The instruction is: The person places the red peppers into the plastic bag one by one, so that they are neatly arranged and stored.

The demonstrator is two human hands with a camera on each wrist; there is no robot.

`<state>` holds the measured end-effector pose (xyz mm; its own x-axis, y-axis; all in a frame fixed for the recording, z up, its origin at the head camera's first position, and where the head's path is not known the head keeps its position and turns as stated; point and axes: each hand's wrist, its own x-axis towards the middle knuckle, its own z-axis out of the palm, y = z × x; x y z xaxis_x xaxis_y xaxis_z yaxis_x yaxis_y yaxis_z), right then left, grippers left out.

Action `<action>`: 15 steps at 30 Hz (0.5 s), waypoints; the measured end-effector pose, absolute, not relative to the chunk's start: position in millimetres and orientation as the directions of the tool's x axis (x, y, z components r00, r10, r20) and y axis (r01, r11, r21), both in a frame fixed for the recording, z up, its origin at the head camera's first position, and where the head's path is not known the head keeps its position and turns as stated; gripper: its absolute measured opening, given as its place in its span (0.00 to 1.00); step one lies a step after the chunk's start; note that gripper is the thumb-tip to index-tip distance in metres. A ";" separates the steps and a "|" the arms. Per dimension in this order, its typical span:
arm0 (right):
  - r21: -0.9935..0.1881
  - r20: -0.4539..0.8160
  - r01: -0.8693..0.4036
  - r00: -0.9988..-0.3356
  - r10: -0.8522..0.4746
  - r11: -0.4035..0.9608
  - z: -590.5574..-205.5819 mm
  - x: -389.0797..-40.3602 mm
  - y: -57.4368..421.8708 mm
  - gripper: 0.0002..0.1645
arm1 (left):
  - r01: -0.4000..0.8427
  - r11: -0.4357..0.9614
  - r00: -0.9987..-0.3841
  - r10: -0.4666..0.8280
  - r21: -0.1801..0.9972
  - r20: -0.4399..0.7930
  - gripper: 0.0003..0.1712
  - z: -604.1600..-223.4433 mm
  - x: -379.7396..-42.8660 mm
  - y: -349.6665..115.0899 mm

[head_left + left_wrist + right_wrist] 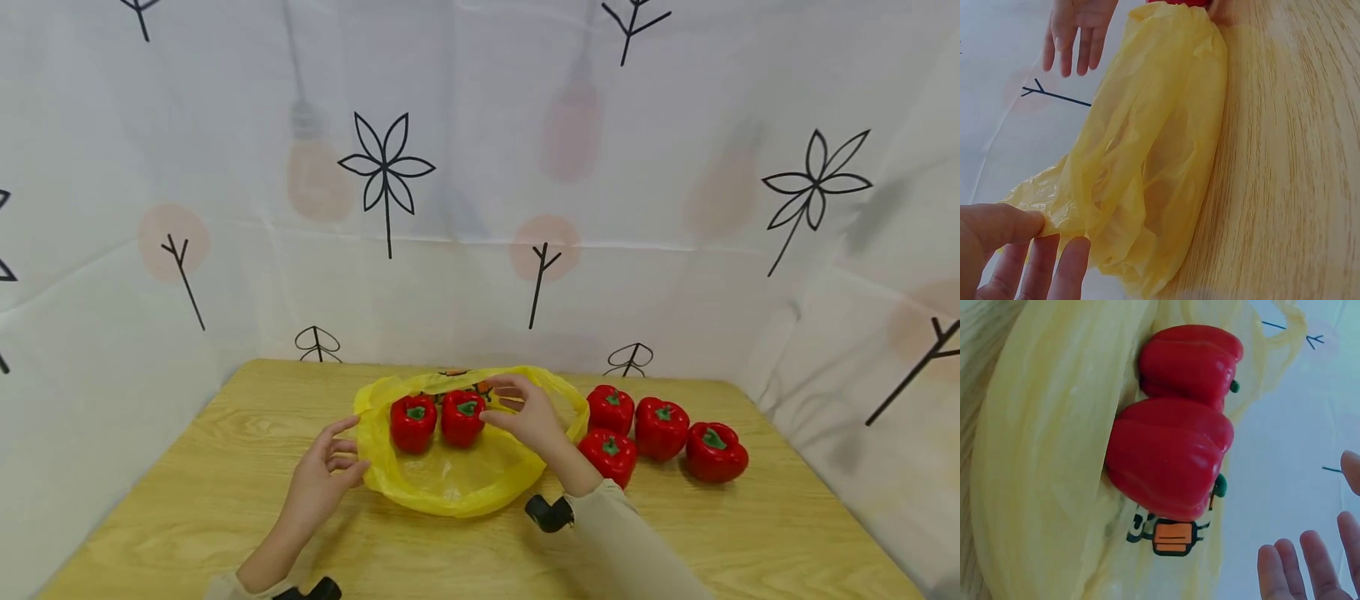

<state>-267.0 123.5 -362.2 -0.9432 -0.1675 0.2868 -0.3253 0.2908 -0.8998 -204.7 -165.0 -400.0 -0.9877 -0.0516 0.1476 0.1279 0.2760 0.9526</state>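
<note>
Bagging peppers seems to be the step in hand, and it looks partly done: two red peppers [412, 423] sit side by side within the mouth of the yellow plastic bag [461, 505], while four loose peppers [662, 428] rest on the tabletop [225, 467] to its right. The left hand [318, 475] pinches the bag's edge between thumb and fingers; the right hand [532, 417] is at the bag's right side, fingers loosely spread, holding nothing. Adding another would call for keeping that edge steady and reaching right.
</note>
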 end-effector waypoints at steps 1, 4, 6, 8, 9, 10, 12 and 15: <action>-0.898 0.291 -0.325 -0.944 -0.155 0.295 -362.0 -264.4 124.8 0.25 | 0.125 0.279 -0.988 -0.054 0.952 0.145 0.34 -399.7 -204.4 -165.0; -0.895 0.321 -0.348 -0.937 -0.140 0.278 -361.1 -257.4 128.6 0.25 | 0.127 0.286 -0.987 -0.058 0.950 0.149 0.35 -398.9 -203.5 -165.0; -0.886 0.351 -0.377 -0.926 -0.141 0.270 -359.7 -253.0 131.1 0.24 | 0.130 0.290 -0.987 -0.056 0.948 0.153 0.35 -398.4 -203.1 -164.9; -0.882 0.370 -0.394 -0.919 -0.137 0.259 -358.5 -249.0 133.6 0.24 | 0.135 0.291 -0.986 -0.052 0.947 0.156 0.35 -398.1 -202.7 -165.0; -0.879 0.377 -0.400 -0.916 -0.135 0.258 -358.1 -247.0 134.7 0.24 | 0.135 0.291 -0.986 -0.051 0.947 0.156 0.35 -398.0 -202.5 -165.0; -0.875 0.385 -0.407 -0.914 -0.132 0.262 -357.5 -244.9 135.6 0.24 | 0.135 0.291 -0.986 -0.050 0.947 0.156 0.35 -398.0 -202.3 -165.0; -0.871 0.393 -0.413 -0.911 -0.127 0.265 -356.7 -240.5 137.8 0.24 | 0.136 0.293 -0.986 -0.050 0.946 0.157 0.34 -397.9 -202.0 -164.8; -0.875 0.383 -0.399 -0.917 -0.111 0.273 -354.6 -233.2 141.2 0.24 | 0.137 0.294 -0.986 -0.049 0.946 0.158 0.34 -397.6 -201.7 -164.2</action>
<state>-233.2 141.2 -354.6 -0.9169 -0.1113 0.3833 -0.3991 0.2732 -0.8753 -201.7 -164.2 -397.6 -0.9862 -0.0494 0.1578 0.1366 0.2937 0.9461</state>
